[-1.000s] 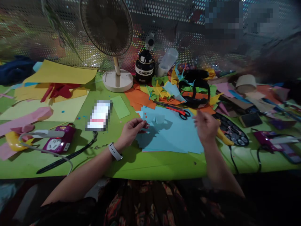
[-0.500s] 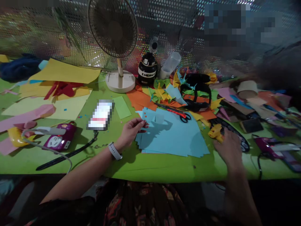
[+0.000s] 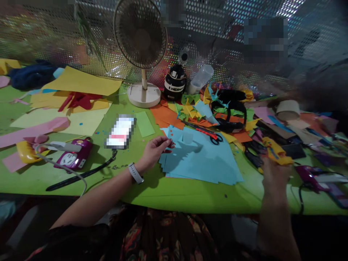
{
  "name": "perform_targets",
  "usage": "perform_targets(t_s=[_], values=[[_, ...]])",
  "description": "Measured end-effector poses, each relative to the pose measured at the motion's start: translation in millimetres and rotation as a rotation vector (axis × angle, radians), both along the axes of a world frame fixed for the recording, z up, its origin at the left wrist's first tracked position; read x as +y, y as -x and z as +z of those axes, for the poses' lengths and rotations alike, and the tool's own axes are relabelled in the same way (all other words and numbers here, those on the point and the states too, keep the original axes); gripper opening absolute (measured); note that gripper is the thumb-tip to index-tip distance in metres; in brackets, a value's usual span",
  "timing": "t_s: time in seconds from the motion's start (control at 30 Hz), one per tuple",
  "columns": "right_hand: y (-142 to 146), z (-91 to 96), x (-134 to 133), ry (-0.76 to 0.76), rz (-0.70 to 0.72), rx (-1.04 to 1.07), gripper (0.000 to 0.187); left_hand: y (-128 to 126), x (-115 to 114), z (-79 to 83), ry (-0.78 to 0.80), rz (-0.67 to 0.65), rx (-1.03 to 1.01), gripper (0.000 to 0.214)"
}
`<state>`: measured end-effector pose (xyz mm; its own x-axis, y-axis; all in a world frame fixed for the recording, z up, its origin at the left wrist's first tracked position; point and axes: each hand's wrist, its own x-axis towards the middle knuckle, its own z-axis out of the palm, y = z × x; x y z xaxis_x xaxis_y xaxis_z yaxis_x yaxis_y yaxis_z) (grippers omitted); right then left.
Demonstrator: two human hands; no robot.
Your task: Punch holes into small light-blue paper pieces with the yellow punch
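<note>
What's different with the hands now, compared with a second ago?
The right hand has moved right, away from the blue paper, carrying the yellow object; blur hides the exact grip. The left hand stays pinched over the paper's left edge; the scissors haven't moved.

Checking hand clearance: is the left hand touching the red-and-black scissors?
Apart: the head view shows blue paper in the gap between the left hand and the scissors.
</note>
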<state>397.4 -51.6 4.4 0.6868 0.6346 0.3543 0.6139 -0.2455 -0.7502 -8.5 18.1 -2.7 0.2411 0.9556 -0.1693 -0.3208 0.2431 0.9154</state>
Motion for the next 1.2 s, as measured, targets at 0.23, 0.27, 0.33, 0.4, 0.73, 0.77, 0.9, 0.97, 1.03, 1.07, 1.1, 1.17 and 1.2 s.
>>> perform_targets(t_s=[0.23,0.27,0.33,0.4,0.73,0.77,0.9,0.97,1.03,1.07,1.1,1.17,1.2], values=[[128.0,28.2,13.4,0.187,0.642,0.464,0.030,-0.2,-0.4,0.4,-0.052,0.013,0.035,0.029],[142.8,27.2,15.3,0.228,0.672,0.457,0.030,-0.1,-0.3,0.4,-0.059,0.014,0.040,0.028],[167.4,25.1,19.2,0.268,0.742,0.458,0.033,0.3,-0.3,0.4,-0.070,0.017,0.049,0.027],[185.6,23.6,22.4,0.261,0.844,0.474,0.037,0.8,-0.3,0.5,-0.079,0.015,0.061,0.027],[199.4,8.8,19.0,0.230,0.891,0.324,0.032,-0.8,-2.2,-0.8,-0.114,-0.007,0.058,0.027],[198.6,7.7,18.6,0.230,0.892,0.321,0.032,-1.0,-2.3,-1.0,-0.113,-0.007,0.056,0.027],[196.8,5.8,17.2,0.219,0.896,0.311,0.031,-1.1,-2.2,-2.1,-0.127,-0.011,0.060,0.026],[196.5,6.2,16.5,0.225,0.896,0.309,0.031,-0.9,-2.2,-2.5,-0.130,-0.012,0.060,0.025],[196.5,7.7,16.0,0.244,0.899,0.308,0.031,-0.7,-2.4,-2.2,-0.131,-0.011,0.069,0.026],[196.7,8.8,15.9,0.255,0.900,0.306,0.032,-0.6,-2.6,-1.9,-0.131,-0.011,0.077,0.026],[196.9,10.0,15.9,0.261,0.899,0.302,0.032,-0.6,-2.7,-1.4,-0.132,-0.012,0.088,0.027],[197.2,12.1,16.2,0.269,0.891,0.296,0.035,-0.5,-3.0,-0.3,-0.138,-0.015,0.103,0.030],[197.3,12.9,16.3,0.274,0.887,0.294,0.036,-0.5,-3.1,0.1,-0.141,-0.017,0.106,0.031]])
